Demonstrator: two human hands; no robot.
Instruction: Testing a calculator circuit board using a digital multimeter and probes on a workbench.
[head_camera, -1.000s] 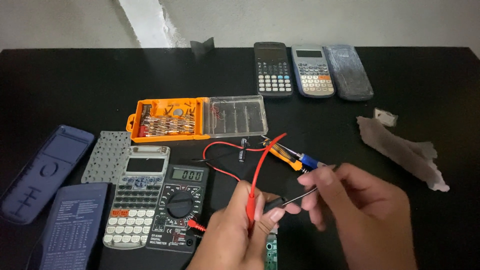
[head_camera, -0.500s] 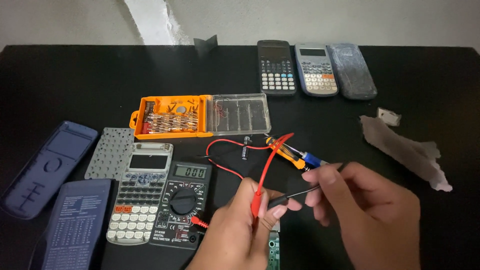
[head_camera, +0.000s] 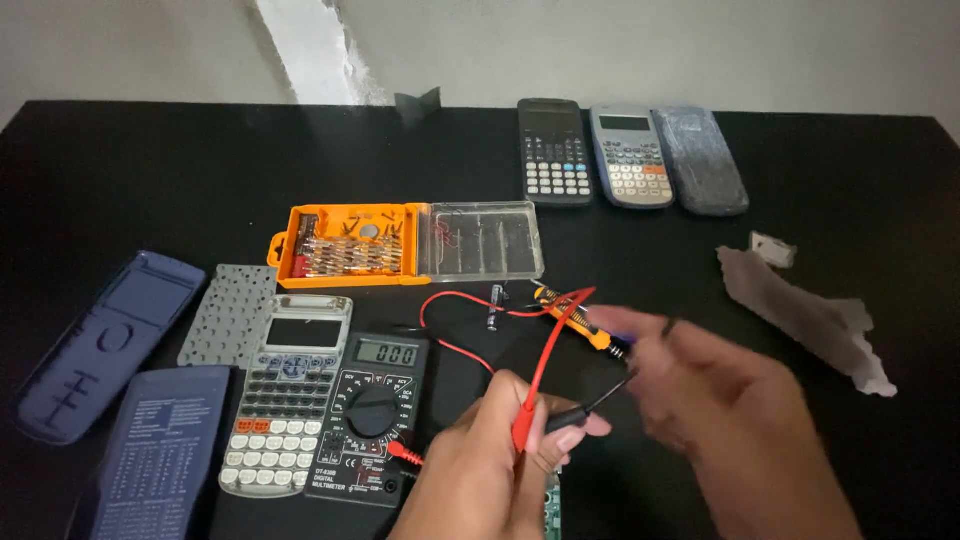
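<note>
1. Left hand (head_camera: 480, 470) gripped the red probe (head_camera: 525, 415) and black probe (head_camera: 570, 418), fingers closed.
2. Right hand (head_camera: 720, 420) was blurred; its grip could not be told.
3. Probes judged light, stiff, leads limp; best held mid-handle.
4. Multimeter (head_camera: 372, 415) lay left of the grip on the surface (head_camera: 150, 180).

Matte black table (head_camera: 150, 170), pale plaster wall (head_camera: 650, 50) behind, lighter vertical strip (head_camera: 300, 50) on wall, soft dim light

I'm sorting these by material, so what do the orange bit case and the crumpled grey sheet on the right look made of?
Orange bit case: likely hard plastic, with a clear, glossy hinged lid. Grey sheet: probably thin paper or film, matte, wrinkled, ragged-edged.
</note>
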